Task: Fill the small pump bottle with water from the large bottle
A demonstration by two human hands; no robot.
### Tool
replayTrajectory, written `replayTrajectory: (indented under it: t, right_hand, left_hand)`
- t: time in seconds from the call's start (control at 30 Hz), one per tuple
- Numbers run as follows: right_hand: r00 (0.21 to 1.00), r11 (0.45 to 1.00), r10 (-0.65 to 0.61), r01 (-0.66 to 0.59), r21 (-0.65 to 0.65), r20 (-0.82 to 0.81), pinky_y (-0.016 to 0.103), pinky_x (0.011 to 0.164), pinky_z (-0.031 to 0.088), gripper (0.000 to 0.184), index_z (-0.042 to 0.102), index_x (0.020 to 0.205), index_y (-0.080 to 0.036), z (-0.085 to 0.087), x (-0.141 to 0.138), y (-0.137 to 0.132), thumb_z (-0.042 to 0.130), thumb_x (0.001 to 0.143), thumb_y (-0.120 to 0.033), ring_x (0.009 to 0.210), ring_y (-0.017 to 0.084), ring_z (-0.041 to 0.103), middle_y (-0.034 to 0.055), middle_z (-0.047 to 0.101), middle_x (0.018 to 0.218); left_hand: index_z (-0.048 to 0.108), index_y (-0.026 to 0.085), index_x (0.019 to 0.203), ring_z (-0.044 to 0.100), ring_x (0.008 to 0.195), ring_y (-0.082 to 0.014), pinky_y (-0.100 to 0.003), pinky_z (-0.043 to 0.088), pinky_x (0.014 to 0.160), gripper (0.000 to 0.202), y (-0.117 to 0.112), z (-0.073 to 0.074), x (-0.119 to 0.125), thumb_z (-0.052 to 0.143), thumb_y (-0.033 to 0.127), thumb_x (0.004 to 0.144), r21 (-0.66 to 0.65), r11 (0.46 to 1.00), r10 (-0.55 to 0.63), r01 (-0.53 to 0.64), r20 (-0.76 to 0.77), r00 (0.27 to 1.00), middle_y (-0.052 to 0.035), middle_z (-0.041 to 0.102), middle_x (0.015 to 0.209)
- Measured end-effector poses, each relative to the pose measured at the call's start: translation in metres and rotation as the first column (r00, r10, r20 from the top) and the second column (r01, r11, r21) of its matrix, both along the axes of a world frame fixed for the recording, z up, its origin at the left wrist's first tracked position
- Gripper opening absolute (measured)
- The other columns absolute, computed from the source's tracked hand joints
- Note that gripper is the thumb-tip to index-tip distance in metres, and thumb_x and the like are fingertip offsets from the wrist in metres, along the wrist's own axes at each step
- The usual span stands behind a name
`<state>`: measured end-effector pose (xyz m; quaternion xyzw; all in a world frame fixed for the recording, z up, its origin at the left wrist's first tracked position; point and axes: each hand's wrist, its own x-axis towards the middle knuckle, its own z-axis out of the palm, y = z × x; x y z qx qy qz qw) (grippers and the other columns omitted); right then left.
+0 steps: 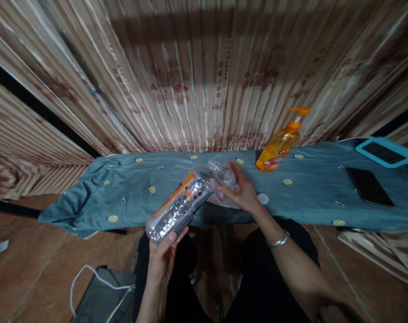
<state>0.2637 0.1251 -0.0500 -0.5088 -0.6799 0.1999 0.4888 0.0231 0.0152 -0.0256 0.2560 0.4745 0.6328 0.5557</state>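
Observation:
My left hand (pixel 164 255) is wrapped round the base of a large clear plastic bottle (pixel 182 206) with an orange and dark label. The bottle lies tilted, its base toward me and its neck up and to the right. At the neck end, my right hand (pixel 242 190) is closed on a small clear plastic container (pixel 226 175), which meets the bottle's mouth; whether they are joined I cannot tell. A small white disc (pixel 263 198), perhaps a cap, lies by my right wrist. Beyond it stands an orange pump bottle (pixel 277 148), part filled with amber liquid.
A blue-green patterned cloth (pixel 129 179) covers the narrow table. Toward its right end lie a black phone (pixel 370 186) and a blue-framed device (pixel 386 152). Striped curtains (pixel 197 89) hang right behind. Below left, a white cable (pixel 99 280) rests on a grey box-like object (pixel 101 296).

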Motion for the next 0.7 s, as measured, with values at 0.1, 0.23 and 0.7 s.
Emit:
replayTrajectory:
  t: [0.1, 0.23, 0.7]
  right_hand:
    - [0.998, 0.998, 0.045, -0.044, 0.046, -0.036, 0.040, 0.104, 0.039, 0.085, 0.036, 0.142, -0.014, 0.005, 0.005, 0.000, 0.064, 0.082, -0.067, 0.121, 0.025, 0.047, 0.0129, 0.046, 0.132]
    - [0.993, 0.989, 0.074, -0.060, 0.138, -0.093, 0.039, 0.106, 0.036, 0.064, 0.040, 0.140, -0.018, 0.026, 0.013, -0.001, 0.057, 0.092, -0.057, 0.126, 0.022, 0.041, 0.0093, 0.041, 0.138]
    - [0.958, 0.989, 0.146, -0.133, 0.067, -0.246, 0.031, 0.105, 0.038, 0.072, 0.033, 0.144, -0.024, 0.049, -0.051, -0.097, 0.070, 0.087, -0.046, 0.124, 0.020, 0.044, 0.0066, 0.041, 0.138]
  left_hand:
    - [0.053, 0.030, 0.122, 0.066, 0.107, -0.0294, -0.035, 0.061, 0.078, 0.073, 0.000, -0.003, 0.000, 0.083, 0.026, 0.055, -0.008, 1.000, 0.012, -0.012, 0.032, 0.999, -0.0053, 0.062, 0.128]
    - [0.056, 0.028, 0.120, 0.066, 0.107, -0.0294, -0.037, 0.061, 0.080, 0.069, 0.000, -0.006, -0.002, 0.083, 0.026, 0.057, -0.016, 1.000, 0.024, -0.024, 0.053, 0.998, -0.0055, 0.065, 0.123]
    - [0.072, 0.023, 0.097, 0.072, 0.087, -0.0238, -0.031, 0.061, 0.074, 0.039, -0.011, 0.005, 0.018, 0.080, 0.033, 0.060, -0.025, 0.993, -0.091, 0.112, 0.428, 0.899, -0.0050, 0.076, 0.096]
